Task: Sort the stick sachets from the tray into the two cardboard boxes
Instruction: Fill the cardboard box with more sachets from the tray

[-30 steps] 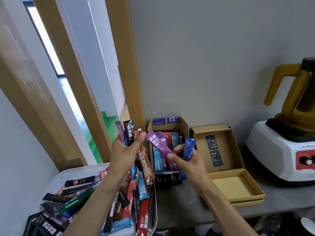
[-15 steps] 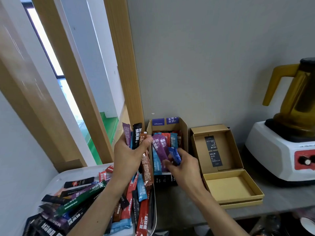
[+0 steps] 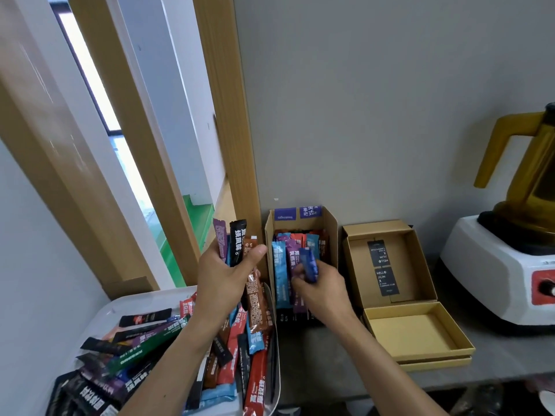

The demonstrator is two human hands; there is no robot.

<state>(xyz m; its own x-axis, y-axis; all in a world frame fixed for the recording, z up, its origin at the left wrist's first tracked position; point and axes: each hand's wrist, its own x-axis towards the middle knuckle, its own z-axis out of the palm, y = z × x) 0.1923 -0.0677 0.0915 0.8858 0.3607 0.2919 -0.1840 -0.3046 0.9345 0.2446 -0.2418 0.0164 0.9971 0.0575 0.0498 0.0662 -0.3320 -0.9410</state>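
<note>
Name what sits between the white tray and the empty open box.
Head view: the tall cardboard box full of sachets, with the right hand holding a blue sachet there.

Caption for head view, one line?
Right hand holds blue sachet at the filled box; left hand grips a sachet bunch.

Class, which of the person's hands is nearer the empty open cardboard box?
Right. The right hand is just left of the empty box; the left hand is farther left, near the tray.
</note>
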